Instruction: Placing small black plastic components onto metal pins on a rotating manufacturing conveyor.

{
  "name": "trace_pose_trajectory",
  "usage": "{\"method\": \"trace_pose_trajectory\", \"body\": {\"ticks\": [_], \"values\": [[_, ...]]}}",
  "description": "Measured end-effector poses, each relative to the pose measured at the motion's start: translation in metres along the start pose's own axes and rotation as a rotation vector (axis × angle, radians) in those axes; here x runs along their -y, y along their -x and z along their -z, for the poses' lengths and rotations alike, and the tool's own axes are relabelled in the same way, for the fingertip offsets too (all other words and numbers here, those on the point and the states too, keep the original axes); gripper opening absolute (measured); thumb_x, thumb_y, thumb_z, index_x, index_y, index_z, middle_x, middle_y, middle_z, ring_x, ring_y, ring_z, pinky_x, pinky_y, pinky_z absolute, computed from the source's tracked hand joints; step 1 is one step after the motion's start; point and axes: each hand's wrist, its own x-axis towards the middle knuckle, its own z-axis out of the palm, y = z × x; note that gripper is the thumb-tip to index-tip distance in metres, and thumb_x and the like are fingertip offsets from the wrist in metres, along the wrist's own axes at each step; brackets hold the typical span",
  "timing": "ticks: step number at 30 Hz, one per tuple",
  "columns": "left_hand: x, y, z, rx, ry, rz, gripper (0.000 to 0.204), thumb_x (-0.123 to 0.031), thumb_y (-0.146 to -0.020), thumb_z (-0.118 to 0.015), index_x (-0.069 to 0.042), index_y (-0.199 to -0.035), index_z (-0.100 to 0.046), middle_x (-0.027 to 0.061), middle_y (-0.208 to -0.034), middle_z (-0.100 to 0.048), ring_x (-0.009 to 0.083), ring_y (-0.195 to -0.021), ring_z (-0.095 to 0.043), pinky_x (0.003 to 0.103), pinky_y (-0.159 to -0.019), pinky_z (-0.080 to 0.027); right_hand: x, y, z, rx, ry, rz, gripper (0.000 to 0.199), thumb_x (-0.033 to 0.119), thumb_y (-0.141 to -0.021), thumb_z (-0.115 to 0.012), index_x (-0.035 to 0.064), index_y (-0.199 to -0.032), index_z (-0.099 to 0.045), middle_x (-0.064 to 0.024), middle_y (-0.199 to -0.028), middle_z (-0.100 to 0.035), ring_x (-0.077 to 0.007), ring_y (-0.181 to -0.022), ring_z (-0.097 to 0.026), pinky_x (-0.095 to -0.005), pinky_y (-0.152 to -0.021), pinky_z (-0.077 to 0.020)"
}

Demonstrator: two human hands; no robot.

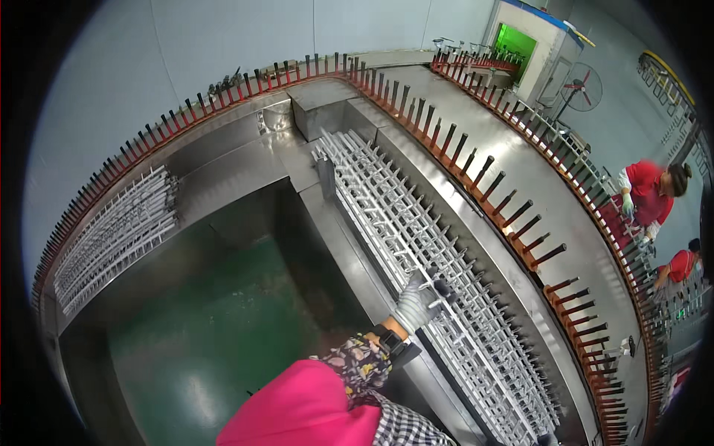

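Observation:
My left hand point(414, 306), in a pale glove with dark fingertips, is closed around a bar of a long white rack point(465, 338) with short cross-pegs. It lies on top of several similar racks stacked in a metal trough point(387, 245). A dark watch point(390, 341) sits at the wrist, below a floral sleeve cuff. At the lower edge, only a dark bit of my right hand point(547, 440) shows, near the other end of the stack; its fingers are hidden.
A curved conveyor line carries upright black-tipped spindles point(487, 167) around the metal counter point(476, 111). More white racks point(119, 230) lie at the left. Green floor point(201, 334) shows inside the counter. Two people in red point(647, 195) work at the far right, near a standing fan point(581, 86).

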Motion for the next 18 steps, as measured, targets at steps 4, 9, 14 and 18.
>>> {"method": "trace_pose_trajectory", "body": {"ticks": [4, 9, 14, 18], "values": [[0.027, 0.058, -0.063, -0.039, -0.189, 0.128, 0.028, -0.031, -0.085, -0.056, -0.010, -0.103, -0.053, 0.0094, -0.089, -0.060, 0.0314, -0.091, -0.058, 0.052, -0.085, -0.045, -0.073, 0.026, 0.002, 0.210, -0.204, -0.061, 0.027, -0.002, -0.074, -0.060, -0.0004, -0.101, -0.055, -0.0048, -0.080, -0.056, -0.0170, -0.073, -0.052, -0.0285, -0.071, -0.0446], [0.043, 0.082, -0.035, -0.156, -0.294, 0.270, 0.023, -0.026, -0.088, -0.052, -0.008, -0.102, -0.053, 0.0126, -0.096, -0.061, 0.0343, -0.086, -0.060, 0.055, -0.081, -0.046, -0.105, 0.064, -0.021, 0.365, -0.114, -0.099, 0.030, -0.001, -0.075, -0.061, -0.0002, -0.104, -0.055, -0.0048, -0.084, -0.057, -0.0146, -0.075, -0.052, -0.0274, -0.069, -0.0444], [0.058, 0.065, 0.046, -0.567, -0.566, 0.104, 0.025, -0.034, -0.086, -0.054, -0.011, -0.096, -0.053, 0.0102, -0.094, -0.060, 0.0324, -0.080, -0.060, 0.060, -0.073, -0.041, -0.146, 0.077, -0.038, 0.506, -0.013, -0.159, 0.032, 0.000, -0.076, -0.061, 0.0000, -0.107, -0.055, -0.0048, -0.086, -0.058, -0.0127, -0.076, -0.053, -0.0264, -0.068, -0.0442], [0.063, 0.069, 0.004, -0.570, -0.566, 0.108, 0.023, -0.034, -0.085, -0.055, -0.012, -0.094, -0.052, 0.0107, -0.086, -0.061, 0.0302, -0.076, -0.060, 0.059, -0.070, -0.041, -0.149, 0.077, -0.037, 0.413, -0.240, -0.193, 0.041, 0.015, -0.076, -0.069, -0.0012, -0.112, -0.055, -0.0067, -0.087, -0.062, -0.0094, -0.066, -0.054, -0.0250, -0.055, -0.0439]]}}
